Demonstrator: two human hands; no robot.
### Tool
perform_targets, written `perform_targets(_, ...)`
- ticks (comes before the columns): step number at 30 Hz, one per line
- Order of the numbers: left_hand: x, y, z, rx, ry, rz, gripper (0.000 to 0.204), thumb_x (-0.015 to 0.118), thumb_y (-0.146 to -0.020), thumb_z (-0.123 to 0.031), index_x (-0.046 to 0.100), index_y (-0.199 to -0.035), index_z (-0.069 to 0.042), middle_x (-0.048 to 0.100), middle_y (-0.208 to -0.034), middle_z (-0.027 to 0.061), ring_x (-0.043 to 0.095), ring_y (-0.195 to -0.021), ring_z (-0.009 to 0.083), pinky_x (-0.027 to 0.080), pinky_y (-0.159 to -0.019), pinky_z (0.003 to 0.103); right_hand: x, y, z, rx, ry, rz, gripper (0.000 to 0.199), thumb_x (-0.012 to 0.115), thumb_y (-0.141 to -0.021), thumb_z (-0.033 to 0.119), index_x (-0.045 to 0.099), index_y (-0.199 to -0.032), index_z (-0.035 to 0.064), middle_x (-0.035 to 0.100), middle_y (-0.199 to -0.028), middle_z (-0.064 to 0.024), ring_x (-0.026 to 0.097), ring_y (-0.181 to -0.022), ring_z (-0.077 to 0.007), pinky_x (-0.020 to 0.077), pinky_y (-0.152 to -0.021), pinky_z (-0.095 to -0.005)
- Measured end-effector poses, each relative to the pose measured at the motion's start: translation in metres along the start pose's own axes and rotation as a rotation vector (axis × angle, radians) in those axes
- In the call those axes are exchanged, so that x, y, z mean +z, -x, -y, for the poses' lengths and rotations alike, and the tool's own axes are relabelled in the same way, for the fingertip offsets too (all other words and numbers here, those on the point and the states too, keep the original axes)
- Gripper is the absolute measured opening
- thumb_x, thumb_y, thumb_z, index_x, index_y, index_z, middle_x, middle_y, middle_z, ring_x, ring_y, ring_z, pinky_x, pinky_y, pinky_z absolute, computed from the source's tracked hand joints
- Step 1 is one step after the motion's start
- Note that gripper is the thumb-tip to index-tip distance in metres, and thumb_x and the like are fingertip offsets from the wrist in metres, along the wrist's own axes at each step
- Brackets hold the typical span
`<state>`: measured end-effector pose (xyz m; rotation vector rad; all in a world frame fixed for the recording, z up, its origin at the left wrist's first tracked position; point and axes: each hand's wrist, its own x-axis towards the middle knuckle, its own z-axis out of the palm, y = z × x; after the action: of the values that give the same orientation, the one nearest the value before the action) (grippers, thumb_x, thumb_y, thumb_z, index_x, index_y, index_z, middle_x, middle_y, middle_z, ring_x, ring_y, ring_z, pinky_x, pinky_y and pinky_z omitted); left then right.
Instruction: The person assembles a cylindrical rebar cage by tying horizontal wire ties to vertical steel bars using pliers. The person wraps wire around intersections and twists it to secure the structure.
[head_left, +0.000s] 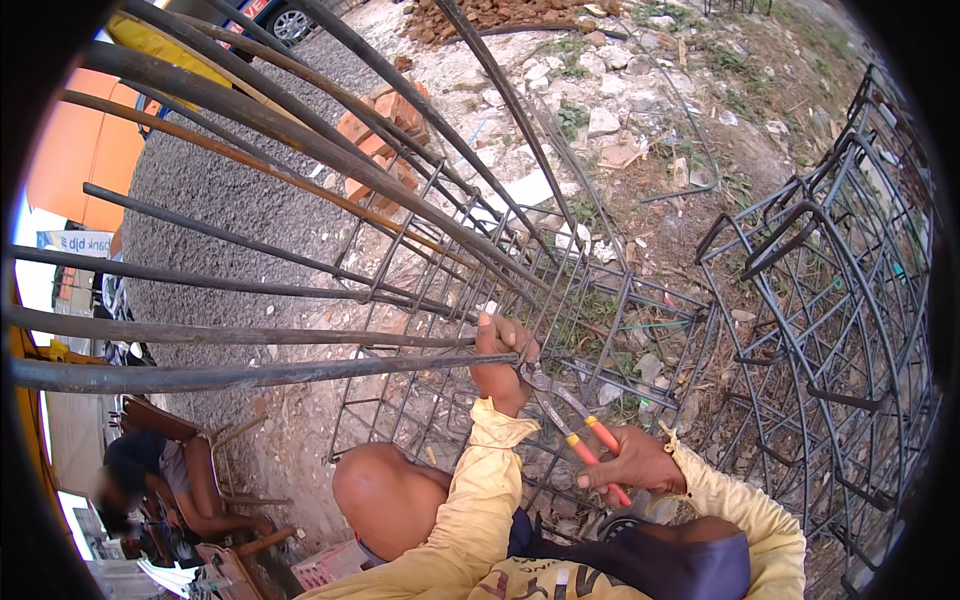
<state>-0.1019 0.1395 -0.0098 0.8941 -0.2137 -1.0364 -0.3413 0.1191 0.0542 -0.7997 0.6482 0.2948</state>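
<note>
My right hand (640, 460) is closed around the handles of tying pincers (575, 425) with orange-red and yellow grips. The jaws of the pincers meet the rebar right beside my left hand (508, 350). That hand's fingers are curled round a rebar rod (300, 371) where it runs into a cage of tied steel bars (385, 405). A small white piece (490, 308) shows at its fingertips; I cannot make out what it is. Any tie wire at the jaws is too small to see.
Several long rebars (300, 130) fan out to the upper left. More bent-steel cages (830, 300) stand on the right. Red bricks (385, 135) lie beyond, on rubble-strewn ground (620, 90). Another person (165, 480) sits at the lower left near a wooden chair (225, 460).
</note>
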Motion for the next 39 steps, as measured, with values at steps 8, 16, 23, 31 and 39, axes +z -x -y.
perform_targets(8,-0.001,0.000,-0.002,0.006,-0.013,-0.006,0.046,0.041,-0.104,-0.047,0.043,-0.073,-0.012,0.037,-0.063,0.0022,0.040,-0.054,0.0184,0.039,-0.056,0.034,0.000,0.016,0.013,-0.148,0.425,-0.280,0.044,0.079,-0.082,0.019,0.054,-0.111,-0.0020,0.063,-0.079,-0.0106,0.065,-0.069,-0.0200,0.0519,-0.061,-0.0353)
perform_targets(16,0.004,0.002,-0.003,0.020,0.008,-0.016,0.046,0.041,-0.104,-0.045,0.042,-0.073,-0.011,0.038,-0.065,0.0027,0.043,-0.064,0.0204,0.042,-0.067,0.036,0.018,0.032,0.016,-0.271,1.097,-0.707,0.062,0.068,-0.088,0.037,0.047,-0.134,0.0003,0.058,-0.107,-0.0256,0.061,-0.093,-0.0439,0.0507,-0.081,-0.0467)
perform_targets(23,0.004,0.005,-0.003,0.073,-0.051,-0.037,0.044,0.044,-0.104,-0.042,0.045,-0.075,-0.010,0.042,-0.067,0.0034,0.047,-0.064,0.0189,0.045,-0.067,0.036,-0.012,0.021,0.002,-0.262,0.456,-0.257,0.061,0.048,-0.099,0.056,0.054,-0.127,0.0020,0.058,-0.085,-0.0121,0.057,-0.075,-0.0226,0.0457,-0.066,-0.0335)
perform_targets(31,0.004,0.056,0.014,0.345,-0.761,-0.373,0.050,0.048,-0.101,-0.048,0.050,-0.125,-0.004,0.054,-0.112,0.0119,0.056,-0.098,0.0233,0.046,-0.085,0.038,-0.040,0.005,-0.005,-0.036,-0.083,0.102,0.062,0.042,-0.101,0.057,0.057,-0.123,0.0007,0.062,-0.084,-0.0046,0.058,-0.070,-0.0122,0.0479,-0.062,-0.0284)
perform_targets(39,0.052,0.147,0.008,-0.535,-0.641,0.140,0.063,0.048,-0.101,-0.047,0.035,-0.142,-0.001,0.055,-0.122,0.0133,0.060,-0.104,0.0261,0.049,-0.084,0.037,-0.044,0.002,0.008,-0.192,0.552,-0.218,0.039,0.053,-0.101,0.036,0.061,-0.119,0.0030,0.067,-0.092,-0.0100,0.064,-0.086,-0.0192,0.0506,-0.076,-0.0347)
